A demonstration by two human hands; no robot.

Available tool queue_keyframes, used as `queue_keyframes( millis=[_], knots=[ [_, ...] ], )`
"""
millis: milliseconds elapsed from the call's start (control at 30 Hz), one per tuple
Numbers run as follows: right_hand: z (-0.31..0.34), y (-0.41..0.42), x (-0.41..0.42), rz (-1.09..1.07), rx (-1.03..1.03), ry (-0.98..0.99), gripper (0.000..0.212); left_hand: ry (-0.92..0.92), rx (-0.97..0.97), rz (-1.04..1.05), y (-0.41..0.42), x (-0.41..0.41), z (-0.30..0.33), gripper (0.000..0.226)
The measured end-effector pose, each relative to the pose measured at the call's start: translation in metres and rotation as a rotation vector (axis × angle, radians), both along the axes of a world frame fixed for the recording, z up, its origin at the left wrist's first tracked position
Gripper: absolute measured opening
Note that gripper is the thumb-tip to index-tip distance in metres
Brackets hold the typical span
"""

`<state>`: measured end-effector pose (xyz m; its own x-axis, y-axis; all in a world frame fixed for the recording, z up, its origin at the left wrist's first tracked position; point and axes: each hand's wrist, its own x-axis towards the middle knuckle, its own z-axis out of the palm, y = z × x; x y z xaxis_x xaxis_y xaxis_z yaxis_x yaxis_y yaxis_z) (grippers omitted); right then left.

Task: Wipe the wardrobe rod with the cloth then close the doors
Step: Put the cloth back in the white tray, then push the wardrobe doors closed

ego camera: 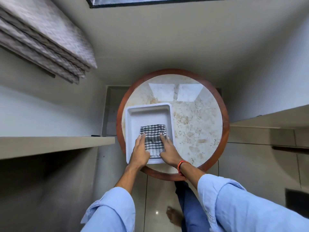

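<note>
A folded black-and-white checked cloth [153,139] lies in the near part of a white rectangular tray [147,113]. My left hand [140,151] rests on the cloth's left edge and my right hand [168,151] on its right edge, fingers laid over the fabric. Whether the fingers grip the cloth or only press on it cannot be told. The wardrobe rod and doors are not in view.
The tray sits on a round marble-topped table [197,124] with a wooden rim. A beige shelf edge [56,144] juts in at the left and another shelf [270,118] at the right. A folded grey blind [43,37] hangs upper left. Tiled floor [157,198] lies below.
</note>
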<state>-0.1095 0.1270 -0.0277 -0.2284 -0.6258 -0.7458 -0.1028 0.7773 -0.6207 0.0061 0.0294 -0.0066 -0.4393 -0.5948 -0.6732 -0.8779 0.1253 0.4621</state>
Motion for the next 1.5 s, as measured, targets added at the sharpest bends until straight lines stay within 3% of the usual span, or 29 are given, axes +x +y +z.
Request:
queue_keyframes(
  millis=[267,533,667,700,800,833,967,1067,1167,1333,1500],
  knots=[
    [0.075,0.011,0.018,0.170,-0.085,0.084,0.087,0.052,-0.121,0.007,0.021,0.027,0.079,0.077],
    [0.202,0.008,0.041,0.299,-0.433,0.230,0.072,0.142,-0.371,0.128,0.055,0.091,0.215,0.064],
    [0.296,-0.023,0.026,0.232,-0.773,0.330,0.060,0.155,-0.607,0.208,0.054,0.127,0.293,0.067],
    [0.365,-0.037,0.033,0.244,-0.924,0.394,0.057,0.190,-0.725,0.249,0.053,0.146,0.347,0.067],
    [0.427,-0.068,0.013,0.110,-1.127,0.372,0.052,0.207,-0.794,0.230,0.044,0.158,0.378,0.068],
    [0.494,-0.070,0.021,0.094,-1.269,0.366,0.053,0.205,-0.888,0.274,0.049,0.173,0.426,0.068],
    [0.646,-0.079,0.038,0.193,-1.457,0.297,0.070,0.225,-1.101,0.333,0.056,0.196,0.519,0.069],
    [0.705,-0.081,0.058,0.291,-1.513,0.242,0.086,0.252,-1.232,0.344,0.070,0.207,0.579,0.070],
    [0.706,-0.080,0.066,0.336,-1.509,0.213,0.102,0.271,-1.318,0.364,0.086,0.217,0.611,0.071],
    [0.696,-0.072,0.071,0.451,-1.564,0.435,0.118,0.215,-1.404,0.368,0.108,0.226,0.637,0.071],
    [0.694,-0.058,0.100,0.551,-1.832,0.905,0.112,0.104,-1.496,0.386,0.125,0.240,0.650,0.071]
  ],
)
